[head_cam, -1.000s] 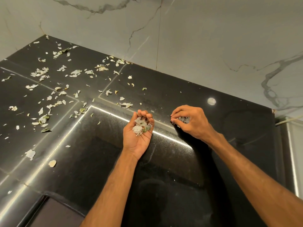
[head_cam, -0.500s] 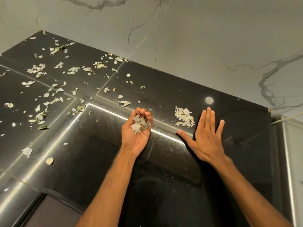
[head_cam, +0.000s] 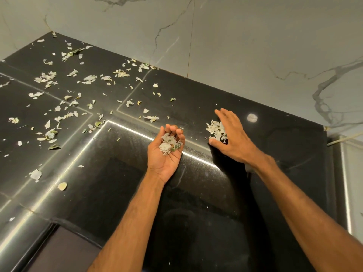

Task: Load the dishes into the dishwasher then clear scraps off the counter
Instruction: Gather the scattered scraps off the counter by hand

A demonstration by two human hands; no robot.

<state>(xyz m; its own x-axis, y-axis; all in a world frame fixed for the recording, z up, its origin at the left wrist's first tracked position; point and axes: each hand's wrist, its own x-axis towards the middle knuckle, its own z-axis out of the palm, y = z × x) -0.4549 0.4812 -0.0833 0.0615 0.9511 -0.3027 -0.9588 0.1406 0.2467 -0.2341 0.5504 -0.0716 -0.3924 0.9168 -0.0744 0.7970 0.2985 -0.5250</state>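
Left hand (head_cam: 165, 154), right hand (head_cam: 234, 137) both bare; forearms (head_cam: 137, 213) slim, unsleeved to frame's bottom edge.

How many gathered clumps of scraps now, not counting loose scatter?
2. One clump in the cupped left hand; one pile on the counter, partly covered by the right hand.

The counter (head_cam: 121, 173) is black polished stone, finely speckled, glossy enough to mirror a bright strip of light. The wall (head_cam: 255, 46) behind its back edge is smooth, pale, marble-look slab with dark veins and a soft sheen. The scraps (head_cam: 47, 75) are thin, matt, papery flakes, some leafy green; one in the left hand (head_cam: 167, 154) carries green print. Past the right edge stands a brushed metal panel (head_cam: 346, 193).
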